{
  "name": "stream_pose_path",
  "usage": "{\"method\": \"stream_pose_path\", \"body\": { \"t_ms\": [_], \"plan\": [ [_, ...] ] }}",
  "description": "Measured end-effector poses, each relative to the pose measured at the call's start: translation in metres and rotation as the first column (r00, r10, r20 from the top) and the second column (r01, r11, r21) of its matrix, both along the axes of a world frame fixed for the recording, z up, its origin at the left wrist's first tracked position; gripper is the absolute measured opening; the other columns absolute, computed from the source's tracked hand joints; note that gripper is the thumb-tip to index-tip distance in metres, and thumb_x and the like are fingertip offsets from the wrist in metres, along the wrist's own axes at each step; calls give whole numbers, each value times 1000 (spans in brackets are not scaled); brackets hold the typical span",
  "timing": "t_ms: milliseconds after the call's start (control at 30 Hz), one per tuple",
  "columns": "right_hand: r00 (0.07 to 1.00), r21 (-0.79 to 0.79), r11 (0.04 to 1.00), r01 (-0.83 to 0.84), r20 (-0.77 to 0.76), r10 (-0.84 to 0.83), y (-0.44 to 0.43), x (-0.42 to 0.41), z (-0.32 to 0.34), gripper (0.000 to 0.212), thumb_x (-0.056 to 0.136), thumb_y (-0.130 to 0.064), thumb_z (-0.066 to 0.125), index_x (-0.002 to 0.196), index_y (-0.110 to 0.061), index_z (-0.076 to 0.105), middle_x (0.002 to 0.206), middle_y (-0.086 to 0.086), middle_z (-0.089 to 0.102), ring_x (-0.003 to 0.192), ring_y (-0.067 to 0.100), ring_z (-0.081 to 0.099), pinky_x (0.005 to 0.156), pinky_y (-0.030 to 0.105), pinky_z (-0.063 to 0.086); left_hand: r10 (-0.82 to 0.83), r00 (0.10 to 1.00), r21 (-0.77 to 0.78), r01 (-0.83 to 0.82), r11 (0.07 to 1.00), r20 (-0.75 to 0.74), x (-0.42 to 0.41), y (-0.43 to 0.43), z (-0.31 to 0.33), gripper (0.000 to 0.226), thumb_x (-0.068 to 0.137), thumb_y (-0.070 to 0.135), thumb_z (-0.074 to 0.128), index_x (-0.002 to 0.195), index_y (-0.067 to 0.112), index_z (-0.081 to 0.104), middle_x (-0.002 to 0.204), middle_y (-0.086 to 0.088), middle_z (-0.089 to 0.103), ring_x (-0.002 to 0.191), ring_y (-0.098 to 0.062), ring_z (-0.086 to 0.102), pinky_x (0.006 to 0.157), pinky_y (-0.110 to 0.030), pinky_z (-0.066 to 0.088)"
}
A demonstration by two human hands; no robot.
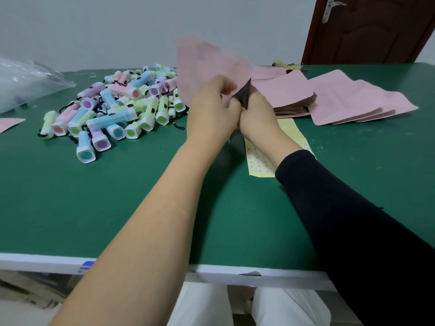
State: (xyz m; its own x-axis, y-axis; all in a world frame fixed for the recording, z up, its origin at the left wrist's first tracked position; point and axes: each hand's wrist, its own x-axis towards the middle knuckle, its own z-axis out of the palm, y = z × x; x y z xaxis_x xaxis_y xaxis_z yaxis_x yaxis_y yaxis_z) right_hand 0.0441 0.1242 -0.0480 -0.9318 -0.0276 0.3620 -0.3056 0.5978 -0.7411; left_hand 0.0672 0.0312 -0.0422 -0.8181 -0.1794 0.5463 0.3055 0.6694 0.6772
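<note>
Head view showed two hands close together above a green table. The left hand and the right hand touched each other. Both were curled tight on the bottom part of a pink bag. The fingers of the left hand pinched the bag from the left side. The right hand gripped it from the right side, where a dark side of the bag showed between the two hands. Most of the bag stuck up above the hands and leaned a little to the left. It was up in the air and did not touch the table. The bag looked blurry.

The right arm wore a black sleeve. The left arm was bare.

A yellow sticker sheet lay flat on the table under the hands. A big pile of little flashlights in pink, blue, green and purple lay to the left of the hands. Stacks of pink bags lay to the right of the hands. A clear plastic bag sat far off on the left. A corner of one more pink sheet lay just in front of it at the edge. A dark red door stood behind the table on the right.
</note>
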Motion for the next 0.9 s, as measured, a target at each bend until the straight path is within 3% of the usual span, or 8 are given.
{"method": "stream_pose_path", "body": {
  "t_ms": [100,200,267,367,533,700,800,900],
  "plan": [
    [995,40,997,-73,-65,75,-12,1,-6,39,99,-27,45,72,-34,73,68,-15,68,70,6,60,74,26,45,-141,970,328,70,942,197,-4,-4,-1,57,89,7,48,143,24,41,127,4,54,112,-12,54,89,-23,46],
    [972,-45,971,-234,23,235,-22,12,-9,58,96,-7,36,144,-38,40,121,-10,62,99,7,58,79,16,39,-150,943,305,55,951,296,-8,-15,-3,63,91,0,39,151,21,34,137,-5,56,119,-22,58,97,-35,51],
    [964,-103,961,-257,48,263,-21,13,-6,73,90,2,33,153,-35,25,140,-3,53,119,14,53,83,13,35,-137,954,267,64,962,265,-7,-17,-3,63,90,-7,35,149,17,39,140,-10,55,125,-21,55,104,-34,47],
    [984,-145,974,-172,25,178,-14,9,-9,70,91,2,36,154,-27,25,145,-1,50,128,17,49,82,5,29,-191,946,221,134,966,262,-5,-10,-3,61,89,-10,32,143,14,48,132,-7,61,109,-10,60,91,-14,46],
    [997,-158,986,-62,25,67,-6,2,-11,71,85,8,36,149,-23,38,135,1,58,121,20,55,86,14,38,-155,952,100,133,986,262,-5,-7,-3,73,86,-10,33,150,25,40,132,5,59,111,-9,58,87,-9,44],
    [999,-264,965,5,-29,-13,-1,1,-4,61,86,7,40,142,-14,48,132,2,60,119,17,53,76,0,31,-49,998,100,45,994,39,-1,-7,0,81,82,-16,33,154,21,31,151,-7,44,140,-20,39,108,-29,38],
    [996,-250,968,-37,-85,16,-7,2,-5,29,93,-6,44,111,-19,62,93,-8,65,90,17,57,61,3,36,-78,993,67,72,995,84,-4,0,-3,73,87,-5,38,153,28,34,139,-2,56,113,-15,55,86,-7,42],
    [997,-246,969,-29,-72,11,-2,0,-3,49,89,0,39,130,-18,59,118,-1,66,104,17,57,79,14,41,-48,993,122,34,992,108,-5,-8,-3,67,88,-6,36,149,20,43,126,5,60,98,-2,51,75,5,34]
  ]
}}
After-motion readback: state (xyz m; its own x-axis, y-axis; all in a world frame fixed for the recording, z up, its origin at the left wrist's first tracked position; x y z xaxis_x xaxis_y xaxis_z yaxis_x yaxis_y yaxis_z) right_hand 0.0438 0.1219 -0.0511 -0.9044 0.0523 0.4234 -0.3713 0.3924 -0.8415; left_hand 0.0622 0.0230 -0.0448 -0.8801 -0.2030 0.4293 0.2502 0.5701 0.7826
